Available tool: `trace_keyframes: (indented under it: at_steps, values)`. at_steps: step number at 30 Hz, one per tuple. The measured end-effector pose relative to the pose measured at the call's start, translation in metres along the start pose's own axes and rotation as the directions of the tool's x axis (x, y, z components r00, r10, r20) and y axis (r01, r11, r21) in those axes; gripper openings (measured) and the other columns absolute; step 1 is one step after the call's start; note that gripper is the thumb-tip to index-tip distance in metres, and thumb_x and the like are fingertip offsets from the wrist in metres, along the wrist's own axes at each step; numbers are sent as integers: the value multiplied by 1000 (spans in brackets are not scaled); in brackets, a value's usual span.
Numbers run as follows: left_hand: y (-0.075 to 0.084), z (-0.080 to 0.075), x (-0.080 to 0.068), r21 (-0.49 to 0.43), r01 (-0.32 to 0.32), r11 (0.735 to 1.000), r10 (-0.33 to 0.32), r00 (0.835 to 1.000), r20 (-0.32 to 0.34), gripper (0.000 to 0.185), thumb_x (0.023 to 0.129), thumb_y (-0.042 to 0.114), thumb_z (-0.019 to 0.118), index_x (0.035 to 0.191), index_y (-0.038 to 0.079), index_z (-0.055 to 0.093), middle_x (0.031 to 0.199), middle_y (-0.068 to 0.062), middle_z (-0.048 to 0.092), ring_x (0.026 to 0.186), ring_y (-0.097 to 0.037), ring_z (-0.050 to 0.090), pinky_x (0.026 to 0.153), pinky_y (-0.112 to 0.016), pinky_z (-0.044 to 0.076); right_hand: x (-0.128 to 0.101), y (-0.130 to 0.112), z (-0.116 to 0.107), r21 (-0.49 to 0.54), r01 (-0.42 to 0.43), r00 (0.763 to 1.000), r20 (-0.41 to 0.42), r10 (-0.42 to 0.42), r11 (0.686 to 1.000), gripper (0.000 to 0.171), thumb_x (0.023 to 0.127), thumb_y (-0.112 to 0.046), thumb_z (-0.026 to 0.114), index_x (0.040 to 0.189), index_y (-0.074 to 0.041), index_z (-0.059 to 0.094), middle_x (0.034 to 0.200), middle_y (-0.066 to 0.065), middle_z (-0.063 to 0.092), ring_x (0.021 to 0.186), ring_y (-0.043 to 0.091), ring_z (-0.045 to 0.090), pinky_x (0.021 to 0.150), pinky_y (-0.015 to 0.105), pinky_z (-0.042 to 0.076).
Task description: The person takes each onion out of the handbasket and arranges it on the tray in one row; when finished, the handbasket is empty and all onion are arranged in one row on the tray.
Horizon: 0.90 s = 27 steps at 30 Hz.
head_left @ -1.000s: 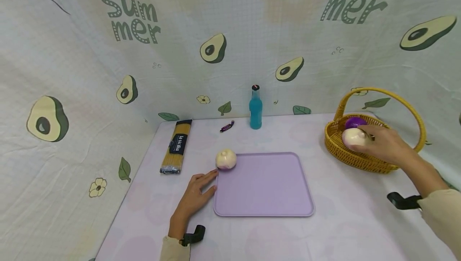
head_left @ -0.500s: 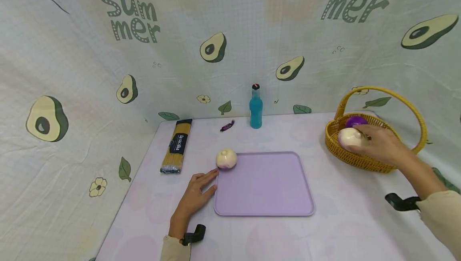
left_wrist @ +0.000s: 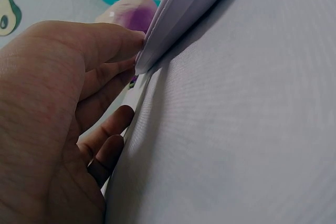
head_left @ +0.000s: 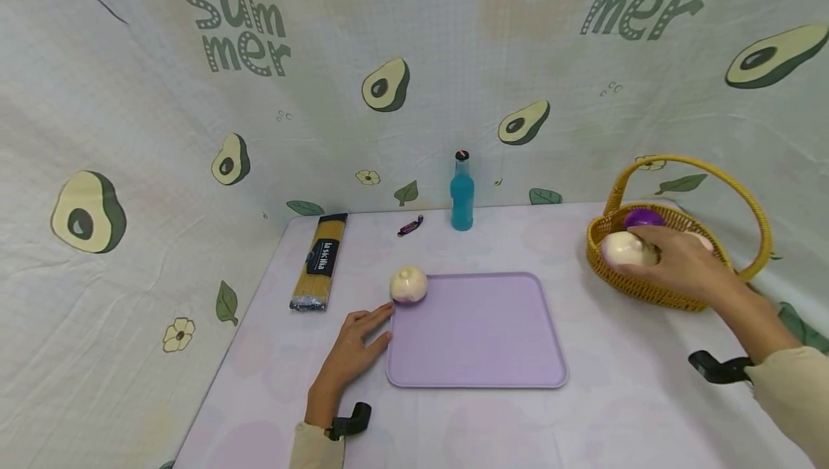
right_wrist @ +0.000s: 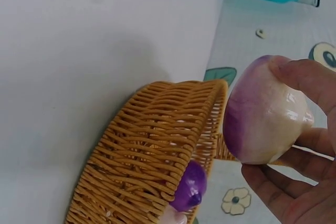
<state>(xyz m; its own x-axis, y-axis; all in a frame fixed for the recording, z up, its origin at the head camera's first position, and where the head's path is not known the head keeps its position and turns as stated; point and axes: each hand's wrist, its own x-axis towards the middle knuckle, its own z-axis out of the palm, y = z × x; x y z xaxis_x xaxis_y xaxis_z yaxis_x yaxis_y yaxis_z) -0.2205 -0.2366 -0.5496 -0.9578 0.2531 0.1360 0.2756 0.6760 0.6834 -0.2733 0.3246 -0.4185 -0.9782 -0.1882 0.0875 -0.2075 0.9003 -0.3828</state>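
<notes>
A white-and-purple turnip is held in the right hand, pinched between the thumb on one side and the fingers on the other, which are spread about as wide as the turnip itself. It is over the mouth of the wicker basket, toward the side nearest the tray, and well apart from the left hand. That hand lies at the tray's left edge, its fingers extended and the thumb standing apart; a fingertip touches the rim, and it grips nothing. Just beyond that fingertip, a second turnip sits at the tray's far left corner. A broad stretch of tabletop runs between the tray's right edge and the basket, and the tray's flat floor reaches rightward and toward the person from the second turnip. The basket's arched handle rises behind and to the right of the held turnip, and a purple vegetable lies inside, near the far rim. The held turnip is roundish, so no long axis stands out; in the right wrist view its purple end faces away from the palm, its pale, nubbed end toward it.
</notes>
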Motion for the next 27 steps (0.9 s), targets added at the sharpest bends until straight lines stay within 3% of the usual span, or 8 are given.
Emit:
trace_keyframes:
  at_steps: [8, 20, 27]
  values:
    - [-2, 0, 1, 7, 28, 1000, -29, 999, 22, 49, 98, 32, 66, 145, 33, 53, 151, 20, 44, 126, -16, 40, 107, -50, 36, -1, -8, 2, 18, 8, 1000, 1, -8, 1000, 89, 83, -55, 77, 141, 6, 47, 138, 35, 48, 121, 53, 43, 89, 69, 39]
    - [0, 0, 0, 9, 12, 1000, -12, 1000, 6, 50, 98, 31, 66, 146, 29, 53, 152, 15, 46, 126, -20, 41, 105, -53, 38, -2, -15, 8, 36, 90, 995, -49, -89, 995, 79, 83, -47, 80, 136, 7, 53, 135, 34, 51, 122, 53, 45, 92, 66, 39]
    - [0, -1, 1, 6, 12, 1000, -13, 1000, 14, 50, 98, 31, 66, 146, 29, 53, 152, 14, 45, 127, -19, 41, 107, -52, 37, -3, -21, 9, 36, 87, 996, -19, -86, 996, 80, 83, -49, 79, 138, 4, 53, 138, 34, 49, 124, 54, 43, 93, 68, 37]
